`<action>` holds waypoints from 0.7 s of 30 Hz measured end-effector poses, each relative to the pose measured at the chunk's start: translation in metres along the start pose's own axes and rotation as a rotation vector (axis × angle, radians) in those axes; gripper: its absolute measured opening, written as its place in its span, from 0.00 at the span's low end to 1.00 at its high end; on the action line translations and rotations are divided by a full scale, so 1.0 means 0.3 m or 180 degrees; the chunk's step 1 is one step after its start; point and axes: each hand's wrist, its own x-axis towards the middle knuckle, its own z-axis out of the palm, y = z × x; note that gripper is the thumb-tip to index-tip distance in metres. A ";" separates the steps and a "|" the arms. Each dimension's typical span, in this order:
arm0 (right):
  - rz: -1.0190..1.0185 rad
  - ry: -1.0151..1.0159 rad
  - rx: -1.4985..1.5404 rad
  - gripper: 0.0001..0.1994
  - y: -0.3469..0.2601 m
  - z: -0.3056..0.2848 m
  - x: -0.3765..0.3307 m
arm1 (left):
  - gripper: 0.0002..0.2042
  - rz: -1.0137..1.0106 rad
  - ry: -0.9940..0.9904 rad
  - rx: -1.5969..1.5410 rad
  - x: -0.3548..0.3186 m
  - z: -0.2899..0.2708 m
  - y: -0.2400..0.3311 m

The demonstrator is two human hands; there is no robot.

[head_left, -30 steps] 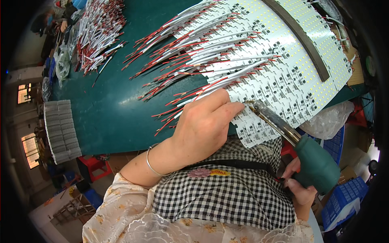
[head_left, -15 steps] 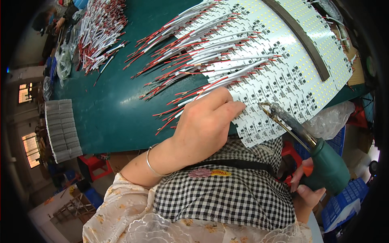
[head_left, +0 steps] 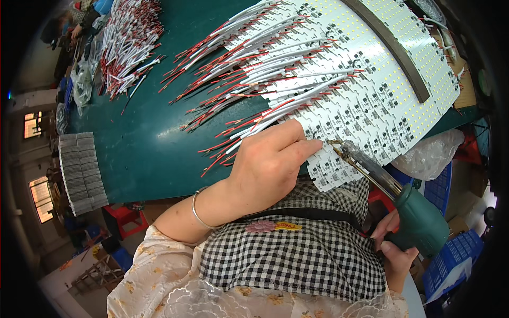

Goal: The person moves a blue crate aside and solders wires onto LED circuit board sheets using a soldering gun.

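My left hand is closed in a pinch at the near edge of the white LED circuit boards. What its fingertips hold is hidden behind the fingers. My right hand is wrapped round the handle of a green soldering gun. The gun's metal tip points up and left, close to my left fingertips and over the boards. Rows of red and white wires lie across the boards, their free ends fanned to the left over the green table.
A dark curved bar rests across the boards. Upper left is a large heap of red and white wires. A grey ribbed pad hangs at the table's left edge. Clear plastic and a blue crate stand at right.
The soldering gun has moved left, bringing its tip nearer my left fingertips. My left hand stays almost in place, still pinched.
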 end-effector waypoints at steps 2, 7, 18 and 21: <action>0.0087 -0.0017 -0.0035 0.27 -0.005 0.005 0.000 | 0.12 0.0058 0.0038 0.0010 -0.001 0.002 -0.002; 0.0244 0.0167 -0.0131 0.27 0.005 0.020 -0.011 | 0.15 -0.0001 -0.0030 0.0077 -0.003 -0.001 0.000; -0.0546 0.0369 0.0238 0.31 -0.001 -0.018 0.019 | 0.13 0.0165 -0.0042 0.0181 -0.008 0.000 0.007; -0.0656 -0.0007 0.0340 0.32 -0.004 -0.041 0.030 | 0.12 0.0187 -0.0040 0.0219 -0.005 -0.002 0.011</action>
